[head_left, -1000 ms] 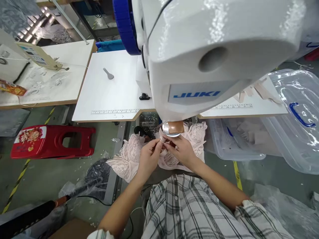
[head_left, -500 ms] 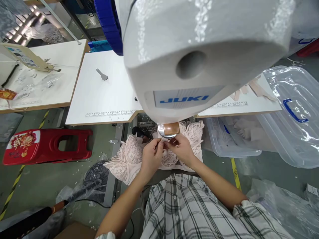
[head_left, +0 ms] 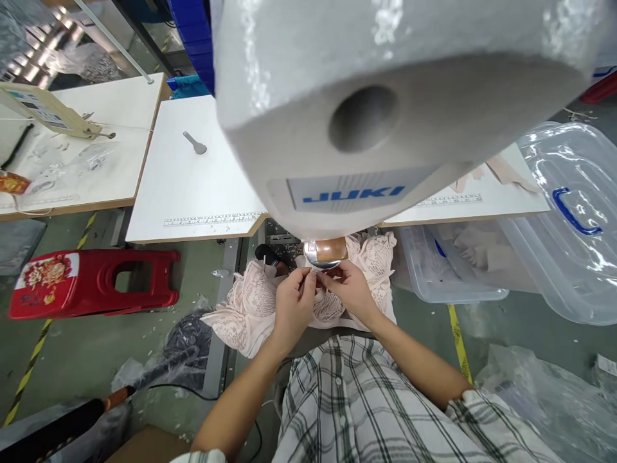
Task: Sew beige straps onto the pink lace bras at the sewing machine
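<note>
Pale pink lace bras lie in a bunch below the head of a white JUKI sewing machine. My left hand pinches a bit of the pink fabric between thumb and forefinger, just under the machine's round metal part. From the other side my right hand grips the same spot, its thumb and fingertips almost touching those of the left. The small piece at the fingertips is mostly hidden by the fingers. Lace cups spread out to both sides of my hands.
White table boards with printed rulers flank the machine; a grey spoon-like tool lies on the left one. A red stool stands at left. Clear plastic bins and a lid are at right.
The view has shifted slightly, so the machine head looks larger and closer. Both hands keep their pinch on the fabric at about the same place.
</note>
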`<action>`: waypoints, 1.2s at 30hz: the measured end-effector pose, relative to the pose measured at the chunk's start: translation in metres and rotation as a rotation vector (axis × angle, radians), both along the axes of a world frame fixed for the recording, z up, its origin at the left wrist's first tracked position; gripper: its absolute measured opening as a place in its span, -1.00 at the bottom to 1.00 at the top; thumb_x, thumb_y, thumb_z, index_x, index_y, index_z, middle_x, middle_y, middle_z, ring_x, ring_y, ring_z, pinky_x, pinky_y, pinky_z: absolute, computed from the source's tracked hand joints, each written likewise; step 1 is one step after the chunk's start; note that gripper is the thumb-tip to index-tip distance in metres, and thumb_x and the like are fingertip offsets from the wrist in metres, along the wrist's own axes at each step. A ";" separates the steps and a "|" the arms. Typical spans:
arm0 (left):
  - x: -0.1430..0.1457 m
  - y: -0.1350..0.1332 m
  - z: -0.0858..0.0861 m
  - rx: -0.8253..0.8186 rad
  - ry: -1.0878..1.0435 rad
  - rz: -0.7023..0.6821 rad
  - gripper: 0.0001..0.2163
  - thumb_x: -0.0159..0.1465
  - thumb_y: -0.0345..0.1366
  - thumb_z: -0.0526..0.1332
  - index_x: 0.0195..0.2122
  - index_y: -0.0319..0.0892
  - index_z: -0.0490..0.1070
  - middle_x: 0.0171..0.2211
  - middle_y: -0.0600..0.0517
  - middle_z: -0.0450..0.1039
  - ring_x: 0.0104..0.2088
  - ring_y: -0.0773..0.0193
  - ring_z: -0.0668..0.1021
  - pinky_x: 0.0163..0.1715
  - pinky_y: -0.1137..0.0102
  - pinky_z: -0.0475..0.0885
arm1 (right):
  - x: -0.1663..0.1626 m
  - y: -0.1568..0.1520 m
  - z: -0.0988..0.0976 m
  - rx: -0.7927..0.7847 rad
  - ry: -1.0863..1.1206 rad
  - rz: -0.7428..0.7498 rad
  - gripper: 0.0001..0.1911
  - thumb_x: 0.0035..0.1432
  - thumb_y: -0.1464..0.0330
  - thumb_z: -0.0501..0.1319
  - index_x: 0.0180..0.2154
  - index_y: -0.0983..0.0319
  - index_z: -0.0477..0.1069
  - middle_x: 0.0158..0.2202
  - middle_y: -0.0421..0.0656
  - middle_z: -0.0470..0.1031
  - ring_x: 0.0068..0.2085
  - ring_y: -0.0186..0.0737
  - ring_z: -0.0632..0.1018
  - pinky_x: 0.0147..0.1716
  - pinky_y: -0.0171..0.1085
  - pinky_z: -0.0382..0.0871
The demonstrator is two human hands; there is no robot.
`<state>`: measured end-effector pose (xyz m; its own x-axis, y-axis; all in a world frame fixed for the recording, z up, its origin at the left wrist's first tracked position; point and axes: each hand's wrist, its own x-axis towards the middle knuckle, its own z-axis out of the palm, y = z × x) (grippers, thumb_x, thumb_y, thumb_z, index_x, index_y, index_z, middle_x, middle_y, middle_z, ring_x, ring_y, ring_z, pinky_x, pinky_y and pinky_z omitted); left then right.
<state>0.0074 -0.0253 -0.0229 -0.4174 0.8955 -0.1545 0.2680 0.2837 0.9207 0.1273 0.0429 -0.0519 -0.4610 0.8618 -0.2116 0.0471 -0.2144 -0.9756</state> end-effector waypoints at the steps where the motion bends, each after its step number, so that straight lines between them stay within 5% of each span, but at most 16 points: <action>1: 0.000 0.000 0.000 0.009 -0.006 0.006 -0.78 0.35 -0.19 0.08 -0.28 -0.17 0.45 -0.47 0.04 0.50 -0.45 0.27 0.51 -0.44 0.44 0.36 | 0.000 -0.001 0.000 0.015 0.002 -0.006 -0.79 0.08 0.19 0.31 -0.34 0.19 0.44 -0.41 -0.19 0.49 -0.42 -0.26 0.51 -0.45 -0.28 0.48; 9: 0.002 0.001 0.001 -0.009 -0.017 0.027 -0.77 0.33 -0.17 0.08 -0.31 -0.17 0.44 -0.49 0.04 0.48 -0.48 0.28 0.48 -0.46 0.43 0.35 | -0.003 -0.005 -0.006 0.331 -0.064 -0.048 -0.89 0.20 0.31 0.23 -0.32 0.16 0.53 -0.30 -0.14 0.54 -0.34 -0.24 0.57 -0.41 -0.29 0.52; 13: -0.001 0.002 0.001 -0.003 -0.067 -0.003 -0.71 0.32 -0.12 0.06 -0.44 -0.16 0.38 -0.56 0.08 0.38 -0.51 0.31 0.42 -0.47 0.45 0.31 | 0.003 -0.007 -0.016 0.615 -0.083 -0.029 -0.86 0.22 0.39 0.22 -0.30 0.14 0.58 -0.27 -0.13 0.60 -0.28 -0.22 0.61 -0.31 -0.26 0.55; 15: -0.006 0.001 -0.001 -0.015 -0.097 -0.026 -0.67 0.30 -0.06 0.11 -0.51 -0.15 0.35 -0.59 0.11 0.33 -0.53 0.32 0.39 -0.49 0.45 0.30 | 0.014 0.002 -0.021 0.815 -0.081 0.106 -0.83 0.25 0.37 0.20 -0.31 0.12 0.59 -0.27 -0.13 0.62 -0.25 -0.21 0.62 -0.26 -0.25 0.55; 18: -0.013 0.000 -0.007 -0.062 -0.121 -0.057 -0.64 0.27 0.00 0.17 -0.52 -0.15 0.36 -0.61 0.11 0.33 -0.57 0.34 0.36 -0.53 0.46 0.27 | 0.037 0.048 -0.019 0.996 -0.251 0.284 -0.79 0.29 0.32 0.16 -0.27 0.10 0.60 -0.28 -0.15 0.63 -0.24 -0.20 0.62 -0.24 -0.25 0.53; 21: -0.016 0.000 -0.009 -0.056 -0.073 -0.098 -0.62 0.27 0.04 0.15 -0.53 -0.15 0.36 -0.62 0.09 0.36 -0.59 0.32 0.37 -0.55 0.45 0.27 | 0.061 0.129 0.004 0.949 -0.782 0.018 -0.67 0.31 0.45 0.04 -0.06 0.21 0.54 -0.09 -0.03 0.61 -0.07 -0.10 0.58 -0.07 -0.15 0.48; 23: -0.014 0.001 -0.006 -0.049 -0.061 -0.128 -0.61 0.26 0.04 0.16 -0.54 -0.15 0.38 -0.63 0.07 0.39 -0.58 0.30 0.40 -0.54 0.44 0.30 | 0.070 0.184 0.026 0.880 -1.172 0.042 -0.56 0.27 0.54 0.01 0.13 0.34 0.41 0.10 0.13 0.49 0.09 0.00 0.51 0.04 -0.09 0.40; 27: -0.012 0.003 0.001 -0.073 -0.204 -0.114 -0.64 0.23 0.04 0.20 -0.44 -0.19 0.49 -0.52 -0.01 0.51 -0.51 0.26 0.49 -0.47 0.40 0.41 | 0.074 0.237 0.055 0.833 -1.244 0.204 -0.69 0.20 0.49 0.15 -0.04 0.39 0.50 -0.08 0.20 0.57 -0.07 0.14 0.57 -0.09 -0.07 0.42; 31: -0.018 0.004 0.004 -0.071 -0.484 -0.069 -0.68 0.22 -0.01 0.26 -0.34 -0.21 0.54 -0.39 -0.04 0.54 -0.42 0.29 0.51 -0.37 0.40 0.44 | 0.092 0.196 0.057 0.838 -1.160 0.213 -0.69 0.18 0.38 0.18 -0.05 0.34 0.48 -0.14 0.12 0.58 -0.17 0.08 0.58 -0.21 -0.11 0.43; 34: -0.024 0.004 0.007 -0.077 -0.685 -0.059 -0.72 0.21 -0.05 0.30 -0.33 -0.20 0.54 -0.38 0.00 0.52 -0.40 0.33 0.50 -0.33 0.44 0.43 | 0.117 0.124 0.055 0.818 -1.022 0.172 -0.62 0.20 0.25 0.16 -0.01 0.31 0.43 -0.24 0.04 0.58 -0.37 -0.05 0.56 -0.40 -0.16 0.45; 36: -0.026 0.004 0.010 -0.093 -0.751 -0.049 -0.71 0.20 -0.04 0.31 -0.33 -0.19 0.54 -0.38 0.00 0.51 -0.40 0.34 0.49 -0.34 0.44 0.43 | 0.127 0.071 0.053 0.846 -0.844 0.271 -0.62 0.17 0.21 0.19 -0.01 0.24 0.43 -0.23 0.00 0.56 -0.39 -0.10 0.55 -0.44 -0.17 0.47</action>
